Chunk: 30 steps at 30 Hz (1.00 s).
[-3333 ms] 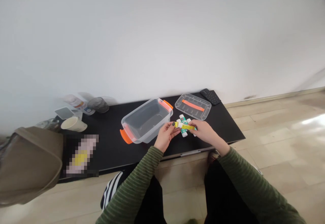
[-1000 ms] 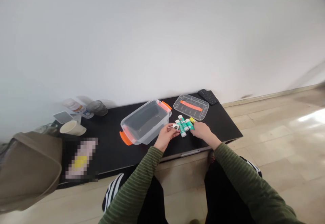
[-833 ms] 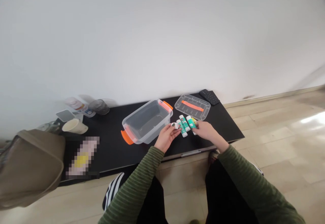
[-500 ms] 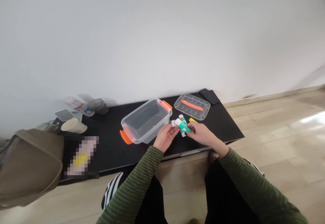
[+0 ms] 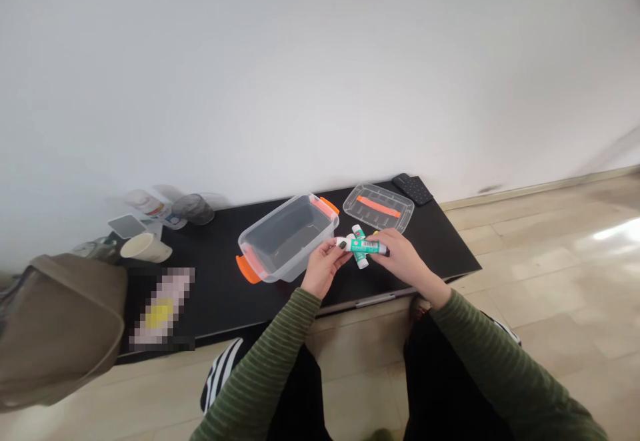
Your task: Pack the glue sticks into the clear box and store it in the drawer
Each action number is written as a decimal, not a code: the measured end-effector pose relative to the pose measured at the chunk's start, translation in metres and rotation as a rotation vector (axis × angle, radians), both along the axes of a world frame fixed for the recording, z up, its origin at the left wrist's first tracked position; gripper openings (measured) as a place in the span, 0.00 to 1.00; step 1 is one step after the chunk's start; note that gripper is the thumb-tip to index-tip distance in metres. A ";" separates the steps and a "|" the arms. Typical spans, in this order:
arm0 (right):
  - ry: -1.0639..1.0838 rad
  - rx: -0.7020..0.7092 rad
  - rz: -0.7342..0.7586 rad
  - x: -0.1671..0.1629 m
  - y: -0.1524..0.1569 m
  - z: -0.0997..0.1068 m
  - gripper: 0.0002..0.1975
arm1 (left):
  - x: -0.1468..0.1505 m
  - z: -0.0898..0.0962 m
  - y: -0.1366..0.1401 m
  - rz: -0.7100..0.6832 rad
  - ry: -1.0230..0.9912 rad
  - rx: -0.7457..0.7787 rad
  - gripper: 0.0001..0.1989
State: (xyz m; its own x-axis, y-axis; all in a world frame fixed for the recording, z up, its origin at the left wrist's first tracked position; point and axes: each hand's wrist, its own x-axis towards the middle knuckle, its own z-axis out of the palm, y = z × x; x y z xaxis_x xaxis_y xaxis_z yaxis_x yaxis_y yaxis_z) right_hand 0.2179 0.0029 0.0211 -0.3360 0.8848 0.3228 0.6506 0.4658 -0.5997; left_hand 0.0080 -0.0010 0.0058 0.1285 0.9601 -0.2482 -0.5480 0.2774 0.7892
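A green-and-white glue stick lies level in my right hand, whose fingers are closed round its right end. My left hand pinches a white cap at the stick's left end. Whether the cap sits on the stick or just touches it, I cannot tell. Behind and below, a second green-and-white glue stick rests on the black table, crossed by the held one. A small bit of something yellow shows beside my right fingers, mostly hidden.
Left of my hands stands a clear plastic box with orange latches. Its clear lid with an orange handle lies at the back right, near a black keypad-like object. A paper cup, a dark glass and a brown bag are at left.
My right hand has turned the glue stick from a slant to level, label showing. My left fingers, previously loosely open beside the cap, have closed on it.
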 end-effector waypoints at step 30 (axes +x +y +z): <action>-0.523 -0.487 -0.348 0.022 0.023 -0.012 0.15 | -0.005 -0.032 0.024 -0.036 1.049 0.328 0.17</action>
